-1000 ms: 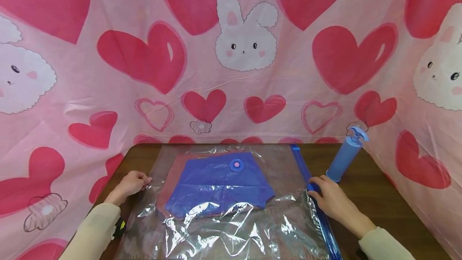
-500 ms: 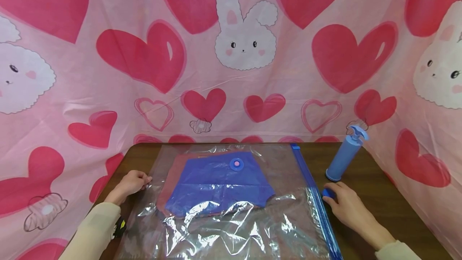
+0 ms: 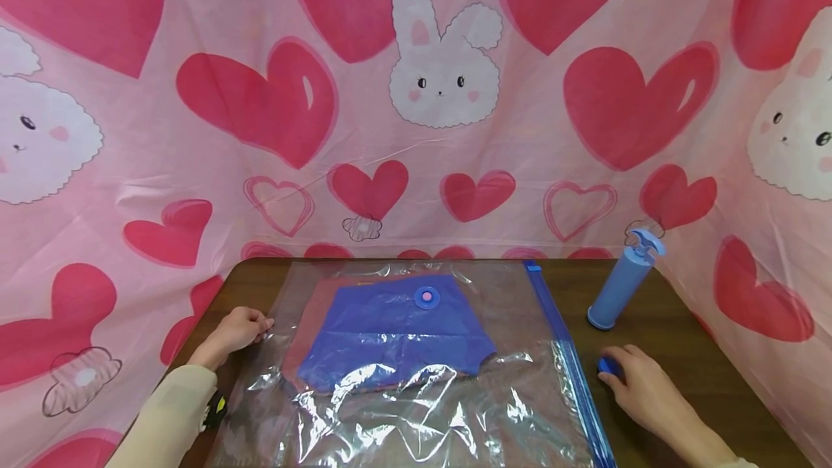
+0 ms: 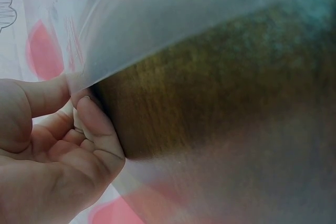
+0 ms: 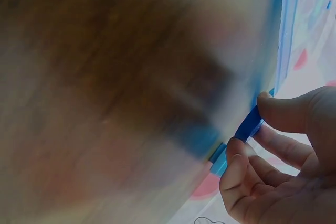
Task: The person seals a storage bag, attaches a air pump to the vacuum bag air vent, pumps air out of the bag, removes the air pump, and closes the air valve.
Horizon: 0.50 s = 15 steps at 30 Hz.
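A clear storage bag (image 3: 416,425) with a blue zip strip (image 3: 564,341) along its right side lies flat on the table. Inside are folded blue cloth (image 3: 396,334) and pinkish-red cloth (image 3: 305,331). A round blue valve (image 3: 427,297) with a pink centre sits over the cloth. My left hand (image 3: 235,334) is at the bag's left edge; the left wrist view shows its thumb and finger pinching the clear film (image 4: 142,40). Right of the zip strip, my right hand (image 3: 646,388) pinches a round blue cap (image 5: 249,124) between thumb and fingers, apart from the bag.
A blue hand pump (image 3: 620,287) with a T-shaped handle stands on the brown wooden table (image 3: 702,367), beyond my right hand. Pink cloth (image 3: 442,150) printed with hearts and rabbits hangs behind and at both sides.
My right hand has moved from the zip strip to the right and nearer the table's front, carrying the blue cap. The left hand, bag and pump have stayed put.
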Each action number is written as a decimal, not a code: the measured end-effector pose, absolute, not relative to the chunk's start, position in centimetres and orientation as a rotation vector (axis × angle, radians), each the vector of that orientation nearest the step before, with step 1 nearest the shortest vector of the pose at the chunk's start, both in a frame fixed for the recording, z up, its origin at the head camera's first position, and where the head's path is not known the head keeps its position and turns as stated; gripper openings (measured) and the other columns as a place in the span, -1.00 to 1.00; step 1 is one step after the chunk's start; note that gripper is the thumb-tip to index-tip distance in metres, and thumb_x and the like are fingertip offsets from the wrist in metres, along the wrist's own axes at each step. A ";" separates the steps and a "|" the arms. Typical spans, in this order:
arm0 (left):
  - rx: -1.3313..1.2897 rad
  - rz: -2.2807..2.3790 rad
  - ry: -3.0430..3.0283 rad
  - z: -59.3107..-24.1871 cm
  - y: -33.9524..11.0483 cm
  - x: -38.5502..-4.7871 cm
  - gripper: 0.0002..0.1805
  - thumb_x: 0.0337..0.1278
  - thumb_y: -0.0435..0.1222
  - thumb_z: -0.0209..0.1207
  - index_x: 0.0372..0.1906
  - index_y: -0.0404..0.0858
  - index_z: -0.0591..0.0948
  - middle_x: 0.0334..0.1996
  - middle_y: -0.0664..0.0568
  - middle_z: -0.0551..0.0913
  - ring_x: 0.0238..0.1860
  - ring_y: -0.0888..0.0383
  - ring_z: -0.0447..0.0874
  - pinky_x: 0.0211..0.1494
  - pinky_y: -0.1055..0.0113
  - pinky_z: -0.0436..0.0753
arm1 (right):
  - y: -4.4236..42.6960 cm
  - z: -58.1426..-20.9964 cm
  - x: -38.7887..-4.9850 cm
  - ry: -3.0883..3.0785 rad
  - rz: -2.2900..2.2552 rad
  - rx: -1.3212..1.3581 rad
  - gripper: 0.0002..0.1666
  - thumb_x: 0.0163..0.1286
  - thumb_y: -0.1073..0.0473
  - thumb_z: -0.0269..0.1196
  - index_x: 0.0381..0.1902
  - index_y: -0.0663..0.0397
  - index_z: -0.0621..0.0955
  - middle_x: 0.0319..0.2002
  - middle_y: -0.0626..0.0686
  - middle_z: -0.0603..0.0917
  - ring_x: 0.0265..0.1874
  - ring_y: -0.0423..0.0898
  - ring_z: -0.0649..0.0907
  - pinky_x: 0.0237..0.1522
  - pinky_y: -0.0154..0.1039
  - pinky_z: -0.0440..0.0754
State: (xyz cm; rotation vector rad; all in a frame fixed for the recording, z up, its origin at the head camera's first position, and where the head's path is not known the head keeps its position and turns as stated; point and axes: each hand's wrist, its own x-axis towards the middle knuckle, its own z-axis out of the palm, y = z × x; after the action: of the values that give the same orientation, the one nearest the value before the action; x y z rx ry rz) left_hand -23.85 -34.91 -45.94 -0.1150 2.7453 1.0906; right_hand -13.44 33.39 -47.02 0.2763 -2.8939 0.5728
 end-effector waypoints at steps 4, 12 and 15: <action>-0.116 1.089 2.749 -46.0 -35.0 -23.8 -0.70 0.51 -0.32 0.15 -0.43 -0.34 0.63 -0.51 -0.01 0.51 -0.37 0.03 0.47 -0.28 0.19 0.44 | 33.8 -46.9 -13.1 -2.949 0.550 0.240 -0.59 0.20 0.31 0.55 -0.03 0.37 0.69 -0.25 0.10 0.65 -0.30 0.03 0.67 -0.14 0.23 0.72; -0.117 1.091 2.753 -46.0 -35.0 -23.8 -0.69 0.51 -0.32 0.16 -0.45 -0.34 0.62 -0.52 -0.01 0.51 -0.38 0.03 0.47 -0.29 0.20 0.43 | 34.6 -47.0 -13.1 -3.104 0.528 0.151 -0.54 0.26 0.19 0.53 0.01 0.37 0.68 -0.24 0.09 0.65 -0.29 0.02 0.66 -0.13 0.25 0.71; -0.108 1.101 2.756 -45.9 -34.8 -23.8 -0.69 0.51 -0.32 0.16 -0.45 -0.35 0.62 -0.53 0.00 0.51 -0.39 0.04 0.47 -0.29 0.19 0.43 | 34.8 -47.1 -12.9 -3.102 0.524 0.141 -0.54 0.25 0.19 0.54 0.00 0.36 0.68 -0.23 0.09 0.65 -0.28 0.04 0.67 -0.12 0.27 0.71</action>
State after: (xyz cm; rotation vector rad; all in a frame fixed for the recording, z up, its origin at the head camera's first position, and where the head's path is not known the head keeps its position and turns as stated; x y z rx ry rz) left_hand -23.78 -34.84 -45.89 -0.1077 2.7561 1.1007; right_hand -12.88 34.75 -47.11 0.1412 -3.1018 0.5236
